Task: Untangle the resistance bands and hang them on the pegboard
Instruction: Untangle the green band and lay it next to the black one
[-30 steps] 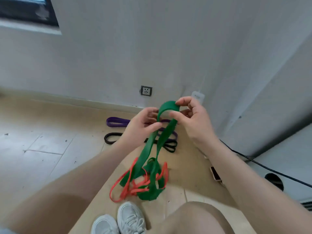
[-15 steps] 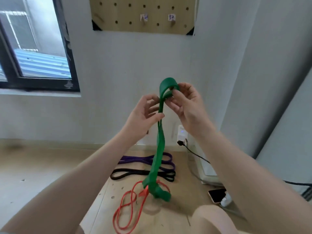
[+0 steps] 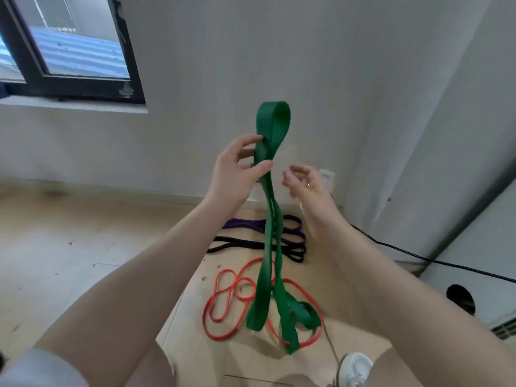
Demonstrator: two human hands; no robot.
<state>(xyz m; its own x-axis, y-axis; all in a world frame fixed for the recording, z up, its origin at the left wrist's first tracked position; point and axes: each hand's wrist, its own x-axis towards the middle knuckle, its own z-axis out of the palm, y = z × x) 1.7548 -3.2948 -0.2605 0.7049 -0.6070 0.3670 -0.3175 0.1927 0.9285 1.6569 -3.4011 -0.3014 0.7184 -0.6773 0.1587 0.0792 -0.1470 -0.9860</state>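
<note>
Low in the frame we see a red band [image 3: 223, 308], a black band [image 3: 237, 244] and a purple band [image 3: 245, 223] on the floor [image 3: 69, 247], while our left hand [image 3: 234, 171] pinches the hanging green band [image 3: 269, 219] at centre and our right hand [image 3: 310, 188] hovers beside it, fingers loosely spread.

This looks like a plain room in a home or flat, used for exercise. The pale grey plastered wall [image 3: 279, 51] is bare, with a black-framed window [image 3: 83, 51] above a light sill and corrugated roofing outside. The light beige tiled floor [image 3: 55, 247] meets a low skirting. Loose rubber loops lie on it: a thin red-orange resistance band [image 3: 223, 317], a black band [image 3: 251, 245] and a purple band [image 3: 251, 223]. A black cable [image 3: 418, 258] runs along the right side.
</note>
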